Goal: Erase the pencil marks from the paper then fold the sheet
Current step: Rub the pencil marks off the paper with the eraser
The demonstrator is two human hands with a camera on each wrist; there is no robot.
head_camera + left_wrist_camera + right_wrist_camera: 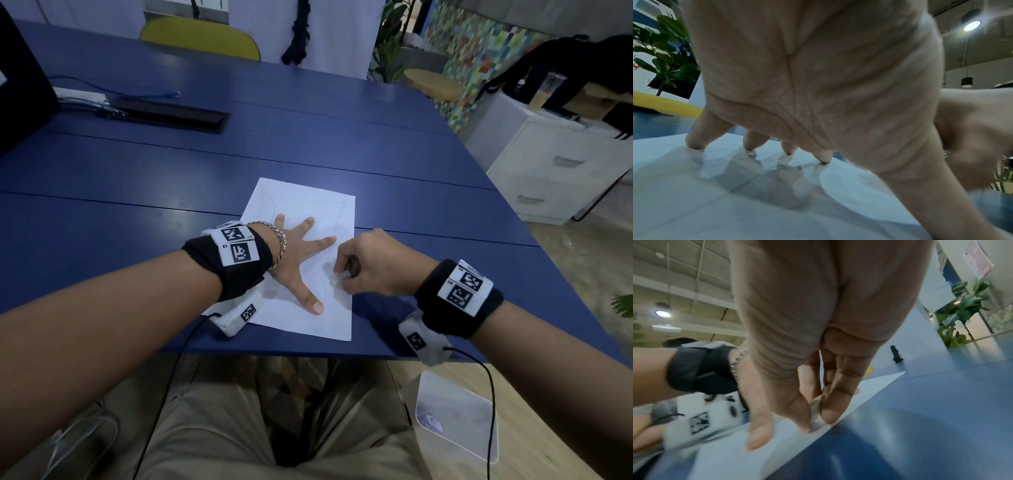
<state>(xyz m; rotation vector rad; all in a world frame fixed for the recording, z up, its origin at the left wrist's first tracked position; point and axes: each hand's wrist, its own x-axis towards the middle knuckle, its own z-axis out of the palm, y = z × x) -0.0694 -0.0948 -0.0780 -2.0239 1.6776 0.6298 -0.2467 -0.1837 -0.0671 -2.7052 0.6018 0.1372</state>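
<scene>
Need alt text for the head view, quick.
Left hand pressed flat, fingers spread, on a white sheet on a blue table; right hand pinches a small white eraser against the sheet's right side.

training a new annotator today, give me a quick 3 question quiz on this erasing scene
1. True or false: the left hand lies spread on the paper.
2. What does the right hand pinch? A) a pencil B) a small white eraser C) a ruler
3. Fill in: the paper lies on a ____ table.

Key: 1 true, its fingertips press the sheet. 2 B, near the sheet's right edge. 3 blue.
</scene>
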